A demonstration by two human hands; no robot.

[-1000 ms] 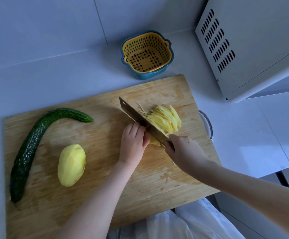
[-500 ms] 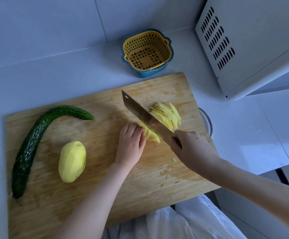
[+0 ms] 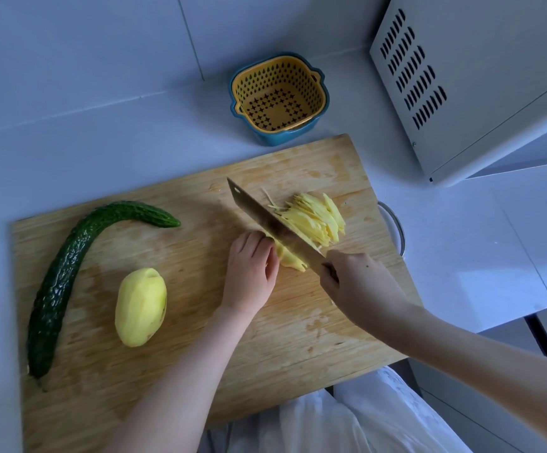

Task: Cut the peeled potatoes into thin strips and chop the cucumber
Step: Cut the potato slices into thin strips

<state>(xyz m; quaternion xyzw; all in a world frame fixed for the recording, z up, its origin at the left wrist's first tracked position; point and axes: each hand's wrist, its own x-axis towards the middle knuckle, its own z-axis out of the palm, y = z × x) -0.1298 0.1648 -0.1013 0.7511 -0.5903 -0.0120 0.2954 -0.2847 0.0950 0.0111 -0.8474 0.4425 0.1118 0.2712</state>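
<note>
Here, wooden board (image 3: 200, 322) on pale counter (image 3: 102, 142), right grip (image 3: 360, 286) around knife (image 3: 265, 217), left grip (image 3: 250, 273) curled on potato piece (image 3: 290, 260)

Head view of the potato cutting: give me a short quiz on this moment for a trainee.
1. True or false: the cucumber and the whole potato are both already cut.
2. The right hand grips: A) the cucumber B) the knife C) the whole potato.
3. Do the potato strips lie on the blade's side toward the left hand, or on the far side?
Key: 1 false, both lie whole on the cutting board. 2 B. 3 The far side; the left hand holds the uncut potato piece on its own side.
</note>
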